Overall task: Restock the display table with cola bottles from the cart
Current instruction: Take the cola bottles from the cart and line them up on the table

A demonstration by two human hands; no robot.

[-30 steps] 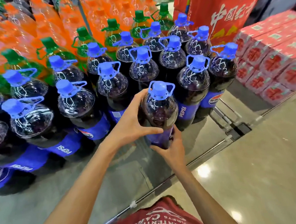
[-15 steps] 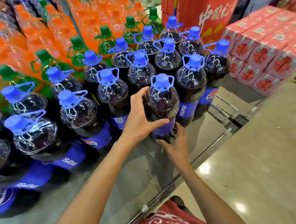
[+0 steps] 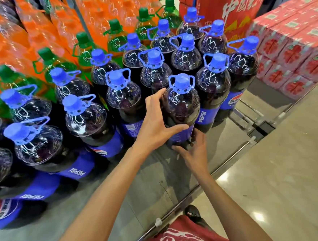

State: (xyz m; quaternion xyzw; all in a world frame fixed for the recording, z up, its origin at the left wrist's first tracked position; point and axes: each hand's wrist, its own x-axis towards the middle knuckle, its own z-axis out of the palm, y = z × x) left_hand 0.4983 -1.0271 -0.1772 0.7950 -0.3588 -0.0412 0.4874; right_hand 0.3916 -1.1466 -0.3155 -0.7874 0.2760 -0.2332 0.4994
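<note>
Far left, orange bottles (image 3: 35, 35) are packed tight, with green-capped bottles (image 3: 85, 48) lined up just beside them. Then comes the big block of blue-capped cola (image 3: 82, 116), row on row across the grey counter (image 3: 122, 194). Now the action: the left hand (image 3: 154, 124) is clamped on the front cola bottle (image 3: 183, 107), fingers round its left side, thumb across the blue label. That bottle is upright at the near edge of the block, tucked against its neighbour on the right. The right hand (image 3: 196, 151) is low at its base, fingers spread and pressing the dark plastic, not wrapped round. Far right, red cartons (image 3: 290, 51) are stacked beside the shiny floor (image 3: 280, 177).
</note>
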